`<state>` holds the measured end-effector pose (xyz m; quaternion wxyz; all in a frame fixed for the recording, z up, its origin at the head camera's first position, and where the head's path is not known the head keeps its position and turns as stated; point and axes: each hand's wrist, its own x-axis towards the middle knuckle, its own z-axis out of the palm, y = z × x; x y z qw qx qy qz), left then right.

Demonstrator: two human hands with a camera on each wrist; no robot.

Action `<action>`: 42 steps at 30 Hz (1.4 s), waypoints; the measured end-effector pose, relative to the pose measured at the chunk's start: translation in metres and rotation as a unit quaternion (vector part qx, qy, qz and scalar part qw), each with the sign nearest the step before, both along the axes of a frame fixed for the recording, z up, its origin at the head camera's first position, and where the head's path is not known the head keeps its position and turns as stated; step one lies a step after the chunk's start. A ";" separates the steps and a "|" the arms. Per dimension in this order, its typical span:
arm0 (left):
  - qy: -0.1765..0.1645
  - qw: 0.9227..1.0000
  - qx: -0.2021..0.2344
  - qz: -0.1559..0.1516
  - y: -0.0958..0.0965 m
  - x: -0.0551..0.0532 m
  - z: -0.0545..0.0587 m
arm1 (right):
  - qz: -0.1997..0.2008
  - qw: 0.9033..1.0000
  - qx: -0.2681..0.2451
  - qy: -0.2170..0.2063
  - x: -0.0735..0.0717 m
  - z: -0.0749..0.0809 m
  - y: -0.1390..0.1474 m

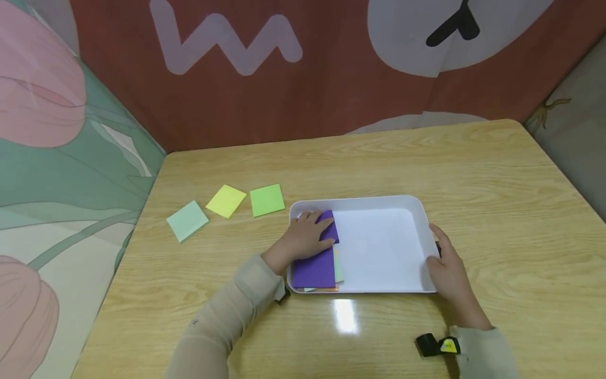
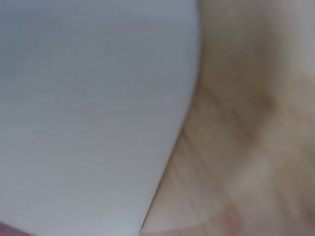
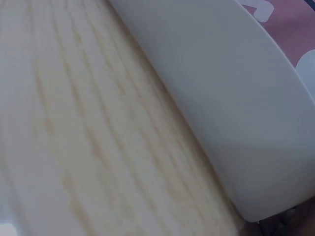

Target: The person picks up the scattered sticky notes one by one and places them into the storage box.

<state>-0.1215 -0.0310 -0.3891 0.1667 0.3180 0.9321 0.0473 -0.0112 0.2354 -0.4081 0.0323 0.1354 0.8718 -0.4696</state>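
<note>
A white tray [image 1: 379, 247] lies on the table with purple paper squares [image 1: 314, 271] along its left end. Pale green and orange edges [image 1: 338, 266] peek out from under the purple ones. Fingers spread, my left hand [image 1: 305, 237] rests on the purple squares. At the tray's right side my right hand [image 1: 447, 271] grips the rim, its thumb on the edge; some of its fingers are hidden. In the left wrist view, only the tray's pale outer wall [image 2: 98, 118] and the tabletop appear. The right wrist view shows the tray's outer side [image 3: 221, 98] too.
Three sticky-note pads lie left of the tray: a mint one [image 1: 187, 221], a yellow one [image 1: 226, 201] and a bright green one [image 1: 267, 200]. The wooden table [image 1: 521, 210] meets a red patterned backdrop [image 1: 331, 105] at the back.
</note>
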 end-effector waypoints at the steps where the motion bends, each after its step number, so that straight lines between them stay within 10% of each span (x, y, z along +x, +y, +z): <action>1: 0.003 1.000 0.007 0.002 -0.002 0.001 0.001 | 0.000 1.000 -0.001 -0.001 0.000 0.000 0.000; 16: 0.075 0.981 0.173 0.056 -0.037 0.005 0.016 | -0.003 1.000 -0.004 -0.019 -0.003 -0.001 -0.002; 42: 0.085 0.959 0.205 0.175 -0.066 -0.013 0.007 | 0.004 1.000 0.007 -0.003 0.002 -0.004 -0.002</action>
